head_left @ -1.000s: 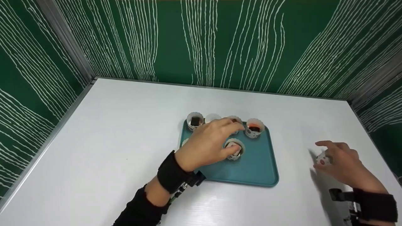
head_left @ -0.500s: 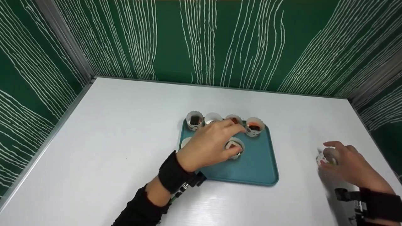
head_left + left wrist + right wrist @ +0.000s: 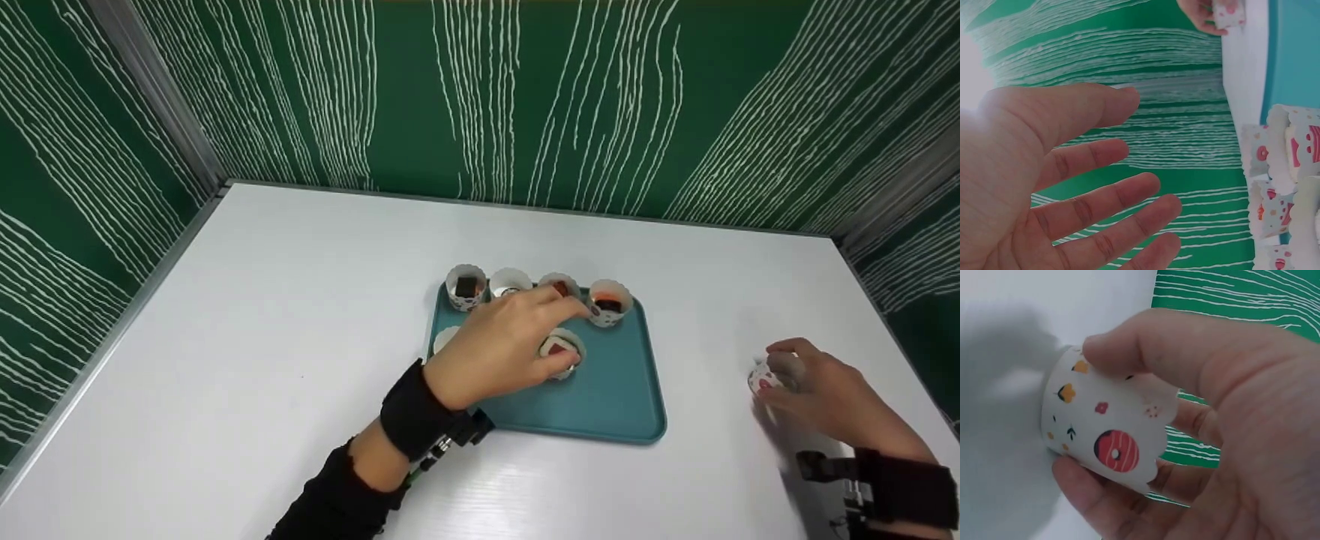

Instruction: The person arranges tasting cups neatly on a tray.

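My right hand point(image 3: 825, 390) holds a white paper baking cup point(image 3: 1106, 410) with a scalloped rim and printed doughnuts and flowers. Thumb and fingers grip it from opposite sides, low over the white table, right of the tray. My left hand point(image 3: 502, 345) hovers above the teal tray point(image 3: 615, 397), its fingers spread and nothing in them, as the left wrist view shows. Just beyond its thumb stands a baking cup point(image 3: 564, 370) with a white and reddish piece inside. Part of the tray and another cup point(image 3: 444, 337) are hidden behind this hand.
Along the tray's back edge stand a cup point(image 3: 465, 300) with a dark square piece, a pale cup point(image 3: 510, 280), a cup point(image 3: 559, 281) with a reddish piece, and a cup point(image 3: 607, 316) with dark and orange contents. Green walls point(image 3: 405, 112) with white lines surround the white table point(image 3: 262, 337).
My right hand has shifted slightly right with the baking cup, showing more of its side between thumb and fingers. My left hand has stayed nearly still over the tray.
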`<state>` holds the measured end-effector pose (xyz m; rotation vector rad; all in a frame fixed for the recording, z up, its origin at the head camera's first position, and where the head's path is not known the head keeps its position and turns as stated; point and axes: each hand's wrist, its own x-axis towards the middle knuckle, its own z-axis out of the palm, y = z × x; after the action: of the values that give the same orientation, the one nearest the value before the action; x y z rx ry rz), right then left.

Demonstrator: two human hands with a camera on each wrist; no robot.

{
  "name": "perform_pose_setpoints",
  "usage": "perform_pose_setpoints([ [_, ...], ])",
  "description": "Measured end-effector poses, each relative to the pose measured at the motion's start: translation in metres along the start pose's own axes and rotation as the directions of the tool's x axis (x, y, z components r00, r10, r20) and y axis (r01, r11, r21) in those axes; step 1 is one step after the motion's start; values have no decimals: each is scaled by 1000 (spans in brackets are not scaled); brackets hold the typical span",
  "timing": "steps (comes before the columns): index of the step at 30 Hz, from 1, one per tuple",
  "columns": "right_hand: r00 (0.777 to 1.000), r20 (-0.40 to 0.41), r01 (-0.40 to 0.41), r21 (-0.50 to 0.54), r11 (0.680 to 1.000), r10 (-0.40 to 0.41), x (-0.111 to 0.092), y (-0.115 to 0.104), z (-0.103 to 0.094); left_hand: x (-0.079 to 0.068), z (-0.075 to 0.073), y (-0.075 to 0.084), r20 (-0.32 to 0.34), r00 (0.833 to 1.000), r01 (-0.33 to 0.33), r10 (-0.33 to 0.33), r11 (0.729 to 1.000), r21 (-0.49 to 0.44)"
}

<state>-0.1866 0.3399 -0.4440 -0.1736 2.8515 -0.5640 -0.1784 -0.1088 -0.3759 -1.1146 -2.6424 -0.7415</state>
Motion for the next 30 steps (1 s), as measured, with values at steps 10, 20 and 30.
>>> perform_pose_setpoints([
  [10,999,-31,16,26,1000,-16,-1,-24,0,0,-3,3,7,1000,12,-12,1000,-5],
  [20,994,-75,84,24,996,-82,-2,-53,-1,-1,-3,4,11,1000,0,0,1000,-14],
  [30,958,-195,215,8,977,-209,-6,-92,-4,0,-3,5,25,1000,6,-5,1000,-15],
])
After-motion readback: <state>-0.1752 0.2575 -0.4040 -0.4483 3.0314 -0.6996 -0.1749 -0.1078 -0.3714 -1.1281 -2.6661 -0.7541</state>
